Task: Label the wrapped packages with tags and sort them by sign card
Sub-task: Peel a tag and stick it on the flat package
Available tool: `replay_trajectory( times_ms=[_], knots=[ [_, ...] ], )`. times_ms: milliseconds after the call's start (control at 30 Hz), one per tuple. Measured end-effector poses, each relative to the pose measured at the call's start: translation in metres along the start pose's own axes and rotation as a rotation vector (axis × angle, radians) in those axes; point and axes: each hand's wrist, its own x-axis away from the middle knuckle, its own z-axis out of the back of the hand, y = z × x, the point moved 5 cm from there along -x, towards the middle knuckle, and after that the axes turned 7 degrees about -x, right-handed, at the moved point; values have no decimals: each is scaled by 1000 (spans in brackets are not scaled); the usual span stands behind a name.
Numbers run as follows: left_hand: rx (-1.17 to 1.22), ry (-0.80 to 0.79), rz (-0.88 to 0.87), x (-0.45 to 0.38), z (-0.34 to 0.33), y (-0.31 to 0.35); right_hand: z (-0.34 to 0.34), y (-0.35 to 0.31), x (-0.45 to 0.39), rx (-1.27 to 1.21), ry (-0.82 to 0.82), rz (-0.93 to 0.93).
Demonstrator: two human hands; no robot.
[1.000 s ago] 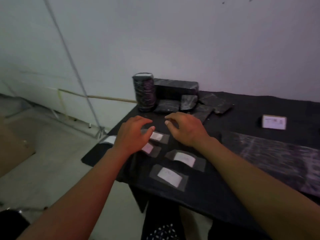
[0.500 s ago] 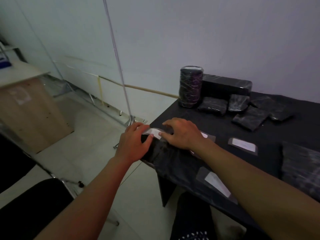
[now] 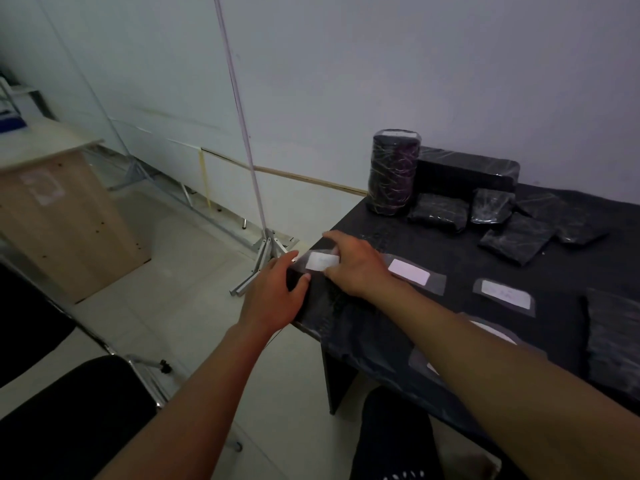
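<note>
Both my hands meet at the left corner of the black table (image 3: 571,268). A white tag on clear tape (image 3: 322,261) is stretched between them. My left hand (image 3: 273,296) pinches its left end with the thumb at the table edge. My right hand (image 3: 356,265) curls over its right end. Two more tags (image 3: 408,270) (image 3: 505,294) lie flat to the right, and another is partly hidden under my right forearm. At the back stand a wrapped cylinder package (image 3: 394,171), a long wrapped box (image 3: 467,174) and several small flat black packages (image 3: 516,242).
A large flat wrapped sheet (image 3: 616,341) lies at the table's right edge. A thin stand pole (image 3: 242,133) with metal feet (image 3: 263,265) rises just left of the table. A wooden cabinet (image 3: 59,220) and a black chair (image 3: 69,410) stand on the floor to the left.
The view has swung left. Both hands moved from the tags in the middle to the table's left corner and took hold of the tag there.
</note>
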Motion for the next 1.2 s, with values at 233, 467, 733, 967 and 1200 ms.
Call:
replay_trajectory(
  times_ms=[233, 467, 733, 967, 1200],
  knots=[
    [354, 164, 40, -3, 15, 17, 26, -4, 16, -75, 227, 308],
    [934, -174, 328, -14, 16, 64, 58, 9, 33, -198, 261, 484],
    [844, -381, 134, -17, 1, 111, 97, 25, 52, -167, 301, 479],
    [995, -340, 223, -20, -19, 151, 132, 64, 72, -412, 434, 137],
    [1194, -365, 286, -11, -57, 235, 162, 97, 117, -727, 472, -122]
  ],
)
